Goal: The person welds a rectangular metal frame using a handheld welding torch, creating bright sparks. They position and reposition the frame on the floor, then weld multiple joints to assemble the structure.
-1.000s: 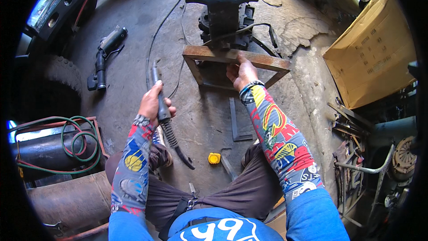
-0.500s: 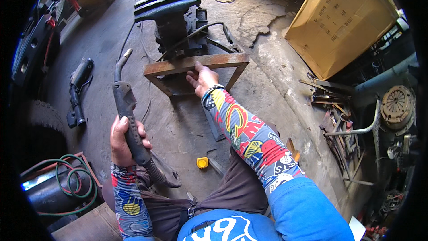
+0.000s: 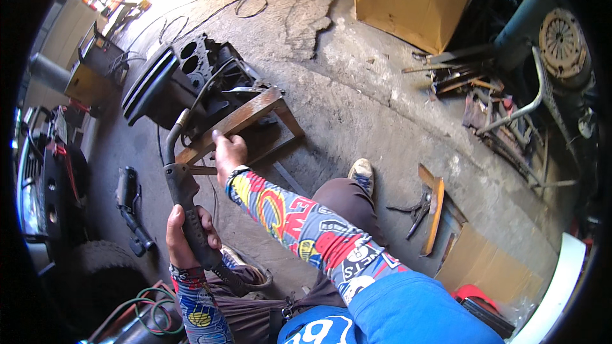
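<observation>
My left hand [image 3: 190, 234] is wrapped round the handle of a black welding torch [image 3: 190, 196]. The torch's bent neck points up and away, its tip appearing in front of a dark bench vise [image 3: 151, 86]. My right hand [image 3: 230, 156] grips the near bar of a rusty metal frame [image 3: 245, 116], with a fingertip on the bar and the other fingers curled by its lower edge. In this view the frame slants up to the right, beside the vise. Whether the torch tip touches anything, I cannot tell.
An engine block [image 3: 203, 64] is behind the frame. Left lies a black face-down tool [image 3: 131, 200]. On the right are locking pliers [image 3: 415, 211], an orange-edged metal piece [image 3: 435, 216], flat cardboard [image 3: 488, 261] and scrap metal [image 3: 503, 114]. A cardboard box [image 3: 408, 6] stands farther back.
My view has turned, so the frame and vise now appear tilted and farther left. Both hands keep their holds, and the torch tip now appears closer to the frame.
</observation>
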A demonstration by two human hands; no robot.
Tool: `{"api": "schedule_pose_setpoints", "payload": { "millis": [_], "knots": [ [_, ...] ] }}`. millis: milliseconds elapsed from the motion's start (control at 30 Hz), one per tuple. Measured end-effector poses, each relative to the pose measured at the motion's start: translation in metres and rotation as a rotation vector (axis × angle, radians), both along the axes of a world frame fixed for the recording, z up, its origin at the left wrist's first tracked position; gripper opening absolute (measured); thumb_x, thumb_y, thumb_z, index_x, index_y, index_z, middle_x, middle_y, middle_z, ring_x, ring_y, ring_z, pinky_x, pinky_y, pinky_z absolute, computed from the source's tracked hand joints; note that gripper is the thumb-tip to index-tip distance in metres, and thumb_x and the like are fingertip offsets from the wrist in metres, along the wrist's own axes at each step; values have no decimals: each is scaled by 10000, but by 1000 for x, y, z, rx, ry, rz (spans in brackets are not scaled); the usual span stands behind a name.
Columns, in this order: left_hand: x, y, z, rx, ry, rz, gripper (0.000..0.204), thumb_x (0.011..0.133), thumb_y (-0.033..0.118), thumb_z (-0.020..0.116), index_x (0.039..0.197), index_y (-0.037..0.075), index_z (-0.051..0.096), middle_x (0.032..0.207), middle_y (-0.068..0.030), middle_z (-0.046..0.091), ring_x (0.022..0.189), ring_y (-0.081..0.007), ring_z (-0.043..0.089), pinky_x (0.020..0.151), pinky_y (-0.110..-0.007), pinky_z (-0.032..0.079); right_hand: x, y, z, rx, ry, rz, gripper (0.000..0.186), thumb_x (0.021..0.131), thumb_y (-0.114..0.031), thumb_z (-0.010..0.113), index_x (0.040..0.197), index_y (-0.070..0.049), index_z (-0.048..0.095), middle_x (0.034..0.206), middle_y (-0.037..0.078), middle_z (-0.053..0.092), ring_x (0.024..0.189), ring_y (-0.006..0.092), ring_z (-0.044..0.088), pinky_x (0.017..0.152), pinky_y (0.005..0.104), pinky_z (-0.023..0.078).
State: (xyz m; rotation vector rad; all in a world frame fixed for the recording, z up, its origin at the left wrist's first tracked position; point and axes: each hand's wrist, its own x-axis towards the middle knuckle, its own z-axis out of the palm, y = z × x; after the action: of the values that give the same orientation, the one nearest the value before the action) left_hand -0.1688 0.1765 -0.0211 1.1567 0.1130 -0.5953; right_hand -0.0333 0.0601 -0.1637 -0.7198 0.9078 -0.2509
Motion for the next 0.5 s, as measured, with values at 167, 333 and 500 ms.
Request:
{"api": "schedule_pose_setpoints", "payload": {
  "millis": [167, 333, 500],
  "knots": [
    [16, -46, 25, 184, -52, -123, 527, 987, 436, 506, 1320, 30, 455, 648, -88, 566, 476, -207, 605, 457, -323, 540, 3, -3, 28, 192, 21, -4, 502, 883, -283, 732, 1239, 25, 556, 963, 76, 645, 734, 149, 573, 640, 316, 484],
    [3, -25, 46, 172, -143, -35, 535, 974, 401, 504, 1370, 48, 431, 672, -103, 573, 478, -214, 598, 463, -337, 539, -6, -17, 40, 293, -165, 160, 695, 793, -294, 800, 1307, 60, 494, 1299, 201, 590, 1184, 282, 585, 1059, 373, 427],
    [5, 48, 36, 276, -48, 129, 410, 985, 395, 492, 1077, -3, 519, 746, -130, 636, 518, -210, 647, 452, -330, 555, -19, 1, 37, 74, -291, 323, 1031, 734, -400, 903, 1442, 32, 290, 1318, 170, 529, 1183, 276, 529, 967, 408, 435]
  ]
}}
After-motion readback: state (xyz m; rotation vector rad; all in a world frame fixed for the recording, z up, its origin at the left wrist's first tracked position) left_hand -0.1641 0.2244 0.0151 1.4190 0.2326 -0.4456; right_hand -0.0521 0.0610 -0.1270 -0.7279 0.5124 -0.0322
